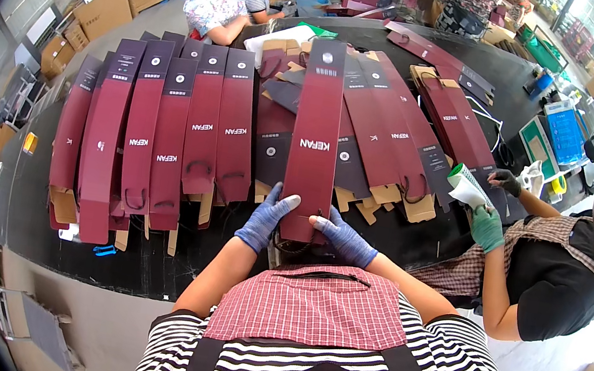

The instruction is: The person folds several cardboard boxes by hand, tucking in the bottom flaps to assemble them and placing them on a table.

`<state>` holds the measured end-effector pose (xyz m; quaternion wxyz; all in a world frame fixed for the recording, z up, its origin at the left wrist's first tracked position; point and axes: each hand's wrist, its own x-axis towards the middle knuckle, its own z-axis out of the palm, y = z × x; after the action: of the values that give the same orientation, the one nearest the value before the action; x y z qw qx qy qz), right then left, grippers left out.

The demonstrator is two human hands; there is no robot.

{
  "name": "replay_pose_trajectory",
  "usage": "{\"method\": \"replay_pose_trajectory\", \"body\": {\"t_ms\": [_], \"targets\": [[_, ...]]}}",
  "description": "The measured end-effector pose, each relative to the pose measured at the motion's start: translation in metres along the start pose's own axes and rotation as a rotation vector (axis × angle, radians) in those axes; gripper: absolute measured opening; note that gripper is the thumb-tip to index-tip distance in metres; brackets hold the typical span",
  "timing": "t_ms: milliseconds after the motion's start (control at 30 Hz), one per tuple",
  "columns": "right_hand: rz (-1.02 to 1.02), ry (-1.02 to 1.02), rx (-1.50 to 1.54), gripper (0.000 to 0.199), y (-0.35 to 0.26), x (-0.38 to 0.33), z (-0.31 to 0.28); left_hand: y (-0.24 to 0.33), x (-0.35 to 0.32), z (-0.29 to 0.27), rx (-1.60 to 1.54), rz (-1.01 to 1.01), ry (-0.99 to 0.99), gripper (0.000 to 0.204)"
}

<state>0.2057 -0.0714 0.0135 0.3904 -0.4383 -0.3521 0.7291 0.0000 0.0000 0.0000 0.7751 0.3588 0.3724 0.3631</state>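
Before me stands a long, narrow maroon box [318,123] with a dark top end and pale lettering. My left hand [266,221], in a blue knit glove, grips its lower left edge. On the opposite edge my right hand [345,240], gloved the same way, has its thumb on the front face; its other fingers are partly hidden behind. A dark cord handle [295,247] shows below the box's near end. Behind and to the right lie flat maroon boxes [377,132] with open brown cardboard flaps. To the left stands a row of similar maroon boxes [142,130].
The black table [98,263] curves around me. A co-worker's green-gloved hand [488,229] at right holds a green-and-white item [468,186]. A yellow tape roll [30,142] and a blue clip-like piece [104,251] lie at left. Other people sit across the table.
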Motion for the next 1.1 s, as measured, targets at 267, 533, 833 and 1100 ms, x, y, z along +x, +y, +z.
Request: {"method": "replay_pose_trajectory", "body": {"t_ms": [267,533,833,1100], "targets": [[-0.038,-0.065,-0.080,0.082,0.005,0.013,-0.012,0.020,-0.005,0.005,-0.199,0.056,0.033,0.073],[0.057,0.071,-0.002,0.064,-0.007,0.031,-0.016,0.240,-0.081,-0.113,0.667,0.736,0.666,0.100],[0.060,0.191,0.000,0.048,0.000,0.020,-0.009,0.378,-0.139,-0.245,1.935,0.178,1.771,0.093],[0.069,0.357,-0.143,0.043,0.001,-0.006,-0.033,0.365,-0.149,-0.429,2.249,-0.066,1.502,0.090]]}}
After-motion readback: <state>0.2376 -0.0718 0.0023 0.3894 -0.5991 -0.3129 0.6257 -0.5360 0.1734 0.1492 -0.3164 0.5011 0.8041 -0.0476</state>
